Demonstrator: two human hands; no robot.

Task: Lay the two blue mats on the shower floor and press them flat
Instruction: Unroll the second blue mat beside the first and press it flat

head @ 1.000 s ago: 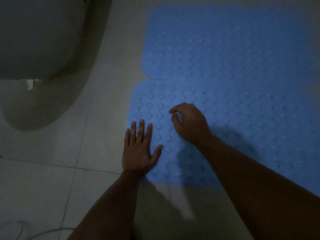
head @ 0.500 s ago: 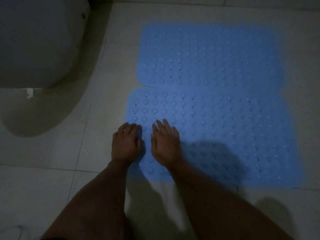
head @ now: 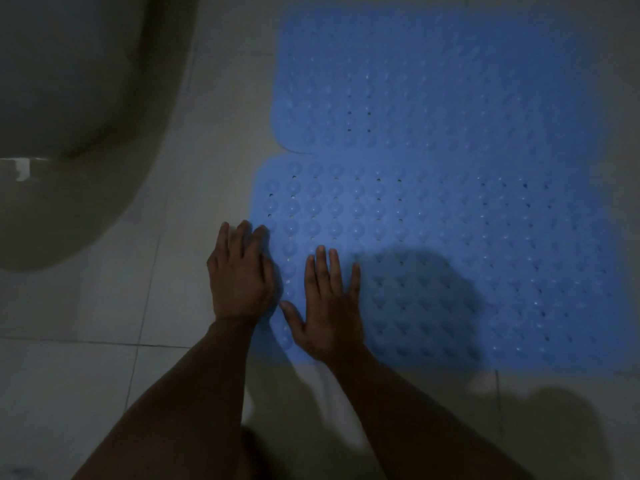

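Two blue mats lie flat on the tiled shower floor (head: 104,375), the far mat (head: 433,81) and the near mat (head: 450,254) meeting along a seam where their edges touch or slightly overlap; which one is on top cannot be told in the dim light. Both are dotted with round bumps and small drain holes. Both hands are at the near mat's left front corner. Resting palm down on the mat, the right hand (head: 329,306) has its fingers straight and slightly spread, pointing away from the person, and its thumb out to the left; the mat lies directly under all of them. Just beside it, the left hand (head: 239,275) sits over the mat's left edge, fingers extended and close together, the outer ones over bare tile and the inner ones over the blue border, gripping nothing. At the upper left stands a pale toilet base (head: 69,133), well apart from the mats
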